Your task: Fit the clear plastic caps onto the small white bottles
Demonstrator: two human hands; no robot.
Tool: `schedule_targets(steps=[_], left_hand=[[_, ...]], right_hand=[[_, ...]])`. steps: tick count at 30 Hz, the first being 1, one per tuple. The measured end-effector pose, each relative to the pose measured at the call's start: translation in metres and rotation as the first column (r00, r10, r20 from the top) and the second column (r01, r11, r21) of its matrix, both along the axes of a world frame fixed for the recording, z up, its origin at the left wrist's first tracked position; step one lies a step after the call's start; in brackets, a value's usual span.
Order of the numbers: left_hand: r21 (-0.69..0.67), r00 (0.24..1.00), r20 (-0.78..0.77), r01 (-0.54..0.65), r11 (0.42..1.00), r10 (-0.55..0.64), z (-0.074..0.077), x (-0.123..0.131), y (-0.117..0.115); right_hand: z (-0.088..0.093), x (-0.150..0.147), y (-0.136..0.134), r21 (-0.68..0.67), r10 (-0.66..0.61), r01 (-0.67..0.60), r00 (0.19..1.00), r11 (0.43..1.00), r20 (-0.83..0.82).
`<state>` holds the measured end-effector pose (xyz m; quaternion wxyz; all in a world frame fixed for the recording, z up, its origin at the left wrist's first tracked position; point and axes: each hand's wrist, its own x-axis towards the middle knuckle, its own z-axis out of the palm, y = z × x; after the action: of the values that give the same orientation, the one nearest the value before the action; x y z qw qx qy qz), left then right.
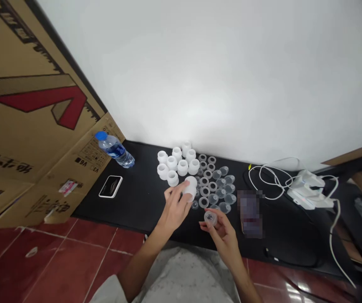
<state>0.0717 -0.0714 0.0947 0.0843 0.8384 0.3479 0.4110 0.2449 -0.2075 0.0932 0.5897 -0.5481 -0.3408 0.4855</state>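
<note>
White plastic caps (182, 167), nine on black mat (143, 198), tenth cap (190, 188) gripped in left hand (174, 209), clear cup (210, 218) in right hand (223, 237)

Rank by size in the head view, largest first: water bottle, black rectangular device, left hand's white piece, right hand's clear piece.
Water bottle
Black rectangular device
White plastic piece
Clear plastic piece
Held pieces sit nearer the camera, so their rank is unsure.

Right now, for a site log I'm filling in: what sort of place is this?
Probably a makeshift indoor spot for handling small parts: white plastic parts set out in groups on a black work surface, flattened cardboard against a white wall, and a red tiled floor.
</note>
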Motion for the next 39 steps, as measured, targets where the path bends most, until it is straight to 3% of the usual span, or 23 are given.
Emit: schedule_targets(steps=[2,4,5,7,8,10,12,15,17,20,23,27,29,31,36,39], left_hand=[[-0.141,0.977,0.201,0.098,0.985,-0.068,-0.006,-0.003,-0.012],[-0.344,0.879,0.476,0.217,0.914,-0.029,-0.011,-0.003,-0.024],[-0.455,0.816,0.577,0.297,0.839,0.024,-0.013,-0.002,-0.028],[-0.608,0.711,0.691,0.473,0.638,0.132,-0.018,-0.001,-0.034],[-0.641,0.672,0.718,0.541,0.544,0.179,-0.020,-0.001,-0.036],[-0.658,0.619,0.745,0.624,0.422,0.247,-0.023,-0.001,-0.039],[-0.673,0.620,0.739,0.656,0.342,0.265,-0.025,-0.002,-0.043],[-0.728,0.704,0.684,0.642,0.241,0.192,-0.024,-0.003,-0.049],[-0.763,0.771,0.631,0.596,0.249,0.088,-0.021,-0.003,-0.053],[-0.768,0.832,0.555,0.519,0.376,-0.017,-0.015,-0.001,-0.054],[-0.747,0.853,0.522,0.467,0.473,-0.018,-0.009,0.002,-0.051],[-0.715,0.871,0.488,0.437,0.546,-0.057,-0.003,0.002,-0.046],[-0.720,0.870,0.491,0.435,0.541,-0.047,-0.004,0.002,-0.044],[-0.764,0.849,0.527,0.458,0.455,0.029,-0.009,0.001,-0.043],[-0.793,0.763,0.600,0.606,0.054,0.242,-0.021,-0.005,-0.042],[-0.762,0.750,0.598,0.642,-0.091,0.284,-0.022,-0.008,-0.042]], right_hand=[[0.003,-0.001,0.002,0.006,0.017,-0.017,1.000,1.000,-0.005],[0.006,-0.002,0.005,0.019,0.011,-0.010,1.000,1.000,-0.015],[0.007,-0.003,0.007,0.027,-0.004,0.005,1.000,1.000,-0.025],[0.009,-0.003,0.011,0.040,-0.037,0.040,0.998,0.998,-0.058],[0.010,-0.003,0.012,0.046,-0.049,0.052,0.996,0.998,-0.075],[0.013,-0.002,0.015,0.069,-0.061,0.067,0.994,0.995,-0.088],[0.016,0.002,0.017,0.121,-0.091,0.094,0.995,0.988,-0.034],[0.024,0.008,0.021,0.194,-0.209,0.186,0.972,0.963,0.105],[0.027,0.012,0.024,0.180,-0.248,0.221,0.959,0.958,0.140],[0.029,0.015,0.027,0.108,-0.228,0.217,0.969,0.970,0.097],[0.026,0.016,0.027,0.072,-0.205,0.201,0.977,0.977,0.050],[0.019,0.015,0.025,0.081,-0.149,0.146,0.988,0.986,0.037],[0.018,0.014,0.024,0.080,-0.126,0.121,0.990,0.989,0.069],[0.020,0.013,0.022,0.073,-0.097,0.088,0.988,0.993,0.122],[0.031,0.016,0.016,0.037,0.096,-0.103,0.980,0.994,0.174],[0.036,0.020,0.014,0.038,0.202,-0.206,0.975,0.978,0.088]])
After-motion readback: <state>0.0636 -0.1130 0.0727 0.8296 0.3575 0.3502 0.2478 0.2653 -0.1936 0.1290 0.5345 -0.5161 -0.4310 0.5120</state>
